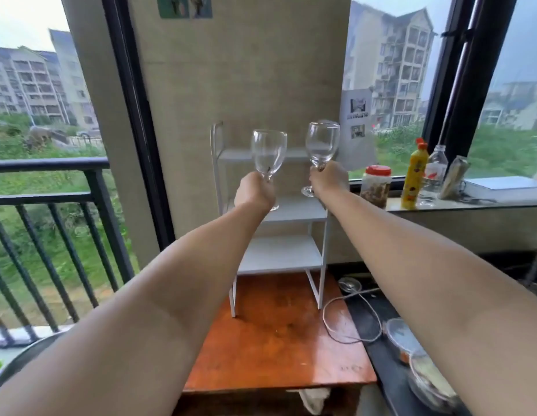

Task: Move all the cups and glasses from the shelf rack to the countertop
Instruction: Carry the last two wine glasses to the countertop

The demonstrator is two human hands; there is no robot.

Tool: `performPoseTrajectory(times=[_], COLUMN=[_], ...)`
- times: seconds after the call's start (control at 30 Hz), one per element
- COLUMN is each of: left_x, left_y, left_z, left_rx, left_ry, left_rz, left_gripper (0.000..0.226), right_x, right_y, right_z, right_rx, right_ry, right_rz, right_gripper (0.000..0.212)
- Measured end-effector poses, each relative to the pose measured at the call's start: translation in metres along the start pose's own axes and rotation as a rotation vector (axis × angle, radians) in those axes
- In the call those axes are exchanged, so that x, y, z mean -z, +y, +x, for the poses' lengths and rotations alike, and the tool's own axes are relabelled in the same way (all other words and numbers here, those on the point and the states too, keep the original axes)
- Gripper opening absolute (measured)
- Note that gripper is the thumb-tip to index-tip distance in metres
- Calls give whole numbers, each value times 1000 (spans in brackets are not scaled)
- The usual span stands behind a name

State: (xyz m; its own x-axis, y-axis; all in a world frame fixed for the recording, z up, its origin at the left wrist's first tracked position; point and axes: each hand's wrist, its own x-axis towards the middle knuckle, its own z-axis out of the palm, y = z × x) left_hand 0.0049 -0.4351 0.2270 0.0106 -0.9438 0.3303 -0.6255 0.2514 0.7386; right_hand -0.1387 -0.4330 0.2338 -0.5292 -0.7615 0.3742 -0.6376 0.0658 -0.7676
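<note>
A white three-tier shelf rack [294, 216] stands on a reddish wooden countertop [279, 349] against the wall. My left hand [253, 192] grips the stem of a clear wine glass [268, 153], held upright in front of the rack's upper shelves. My right hand [327, 180] grips the stem of a second clear wine glass [322, 144], also upright, with its foot showing just left of my wrist. Both glasses are empty and level with the top shelf. No other glass shows on the rack's shelves.
On the window sill to the right stand a red-lidded jar [376, 186], a yellow bottle [413, 175], a clear bottle [435, 172] and a white box [504, 189]. A white cable [351, 313] loops over the countertop's right edge. Lidded bowls [411, 349] sit lower right. A black railing [51, 205] runs on the left.
</note>
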Motion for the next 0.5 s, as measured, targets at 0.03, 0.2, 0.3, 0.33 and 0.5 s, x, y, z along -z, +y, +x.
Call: performPoseTrajectory(times=[0.03, 0.2, 0.3, 0.33, 0.5], left_x=[-8, -68, -102, -113, -169], left_y=[-5, -33, -44, -46, -41], left_z=[-13, -89, -137, -153, -256], left_rx=[12, 73, 115, 122, 122], left_ry=[-34, -240, -363, -398, -584], left_rz=[4, 19, 26, 32, 57], left_gripper=[33, 30, 29, 29, 30], right_x=[3, 19, 29, 35, 94], right_y=[12, 99, 151, 166, 244], right_z=[-13, -93, -140, -155, -234], right_rx=[-37, -223, -351, -388, -551], right_ry=[-10, -52, -85, -85, -72], right_rz=[-26, -70, -89, -92, -120], right_gripper=[35, 35, 34, 34, 35])
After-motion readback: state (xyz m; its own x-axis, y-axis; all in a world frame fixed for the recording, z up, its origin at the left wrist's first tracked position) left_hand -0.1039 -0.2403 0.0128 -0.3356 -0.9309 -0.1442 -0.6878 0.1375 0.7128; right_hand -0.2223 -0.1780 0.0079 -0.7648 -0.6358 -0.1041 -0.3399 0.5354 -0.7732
